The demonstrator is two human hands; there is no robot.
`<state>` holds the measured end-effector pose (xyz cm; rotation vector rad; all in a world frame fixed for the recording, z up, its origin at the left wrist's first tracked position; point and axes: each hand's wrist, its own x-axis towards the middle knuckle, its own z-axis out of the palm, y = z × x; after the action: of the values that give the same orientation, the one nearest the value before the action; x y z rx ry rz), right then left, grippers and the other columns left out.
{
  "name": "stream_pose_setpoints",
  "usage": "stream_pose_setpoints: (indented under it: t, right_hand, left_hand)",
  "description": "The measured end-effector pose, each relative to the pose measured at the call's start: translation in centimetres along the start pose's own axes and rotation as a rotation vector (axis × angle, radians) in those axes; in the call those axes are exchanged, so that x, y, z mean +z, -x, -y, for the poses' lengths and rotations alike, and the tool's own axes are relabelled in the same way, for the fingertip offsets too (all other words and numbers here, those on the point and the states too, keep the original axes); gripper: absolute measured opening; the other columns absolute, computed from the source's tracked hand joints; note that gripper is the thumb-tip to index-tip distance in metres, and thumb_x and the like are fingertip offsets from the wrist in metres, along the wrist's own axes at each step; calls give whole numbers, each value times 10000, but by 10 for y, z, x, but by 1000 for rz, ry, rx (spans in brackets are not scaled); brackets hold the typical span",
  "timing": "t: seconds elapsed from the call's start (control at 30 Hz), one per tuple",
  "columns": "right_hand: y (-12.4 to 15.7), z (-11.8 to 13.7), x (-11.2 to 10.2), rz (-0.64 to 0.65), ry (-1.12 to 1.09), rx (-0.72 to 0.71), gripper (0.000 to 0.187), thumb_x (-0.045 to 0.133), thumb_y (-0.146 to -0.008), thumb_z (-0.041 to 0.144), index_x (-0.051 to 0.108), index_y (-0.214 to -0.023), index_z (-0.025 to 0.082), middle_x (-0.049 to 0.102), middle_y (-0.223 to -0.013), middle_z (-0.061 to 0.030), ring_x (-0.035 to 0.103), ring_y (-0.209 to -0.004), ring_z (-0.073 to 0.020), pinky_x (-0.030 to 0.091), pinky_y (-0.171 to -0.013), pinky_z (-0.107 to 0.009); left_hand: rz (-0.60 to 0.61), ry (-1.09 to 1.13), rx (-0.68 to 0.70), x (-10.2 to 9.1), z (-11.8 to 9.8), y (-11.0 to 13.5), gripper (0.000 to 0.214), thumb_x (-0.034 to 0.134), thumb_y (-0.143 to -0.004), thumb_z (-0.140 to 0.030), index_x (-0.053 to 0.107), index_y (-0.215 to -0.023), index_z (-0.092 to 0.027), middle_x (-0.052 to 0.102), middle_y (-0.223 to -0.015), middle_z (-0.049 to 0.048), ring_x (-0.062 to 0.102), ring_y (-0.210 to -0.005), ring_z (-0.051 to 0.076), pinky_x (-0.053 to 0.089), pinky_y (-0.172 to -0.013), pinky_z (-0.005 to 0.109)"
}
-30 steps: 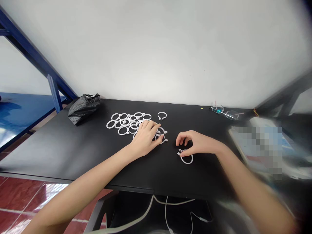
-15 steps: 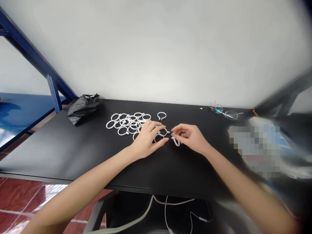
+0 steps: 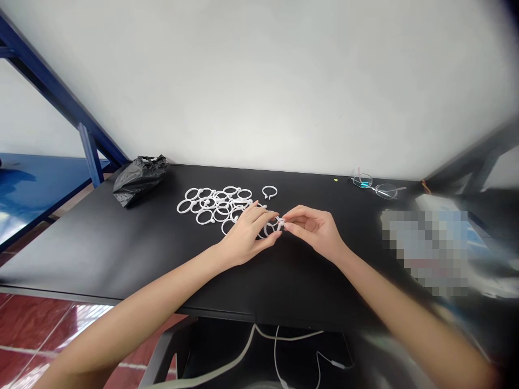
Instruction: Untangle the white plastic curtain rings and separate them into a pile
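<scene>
A white plastic curtain ring (image 3: 279,226) is pinched between the thumb and fingertips of my right hand (image 3: 314,229). My left hand (image 3: 245,232) meets it from the other side, with thumb and forefinger against the ring's near and far sides. The two hands almost touch at the fingertips. Beneath and behind my left hand lies a spread of several white curtain rings (image 3: 205,216), partly overlapping and partly covered by that hand. One separate curtain ring (image 3: 270,192) with a gap at its near side rests behind the hands.
A black plastic bag (image 3: 140,179) sits at the back left of the black table (image 3: 170,270). Eyeglasses (image 3: 385,190) rest at the back right, near a blurred package (image 3: 425,254). Cables (image 3: 279,346) hang below the front edge, over a dark chair.
My right hand has moved left with the curtain ring, bringing it to my left fingertips. My left thumb and forefinger have closed in around it.
</scene>
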<state>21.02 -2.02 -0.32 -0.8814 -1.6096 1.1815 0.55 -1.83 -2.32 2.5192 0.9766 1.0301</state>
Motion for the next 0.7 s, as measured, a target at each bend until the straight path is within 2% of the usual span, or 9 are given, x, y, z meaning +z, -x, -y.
stream_pose_setpoints:
  t: [0.17, 0.27, 0.5, 0.7]
  right_hand:
    - [3, -5, 1, -22, 81, -98, 94, 724, -830, 275, 746, -905, 224, 669, -884, -33, 677, -792, -162, 619, -752, -329]
    - [4, -6, 2, -44, 160, -174, 88, 701, -848, 245, 753, -919, 237, 665, -859, -32, 667, -770, -160, 612, -709, -324]
    - [5, -6, 2, -80, 262, -229, 70, 682, -861, 242, 752, -864, 236, 664, -797, -31, 647, -710, -157, 582, -638, -315]
    - [4, -7, 4, -97, 260, -231, 65, 686, -855, 229, 749, -866, 245, 687, -816, -32, 662, -725, -164, 591, -664, -323]
  left_hand:
    - [20, 21, 41, -3, -1, -3, 257, 502, -980, -275, 528, -1208, -162, 654, -1034, 80, 602, -819, 160, 415, -1081, 475]
    - [19, 26, 51, -4, -2, -4, 241, 495, -984, -281, 532, -1180, -146, 638, -1000, 81, 575, -815, 168, 458, -1025, 456]
    - [35, 46, 35, -4, -1, -3, 212, 505, -982, -263, 530, -1170, -169, 634, -1029, 63, 591, -787, 144, 388, -1105, 465]
    - [17, 43, 20, -4, -1, -3, 245, 503, -981, -295, 550, -1188, -173, 636, -985, 71, 613, -817, 166, 430, -1064, 466]
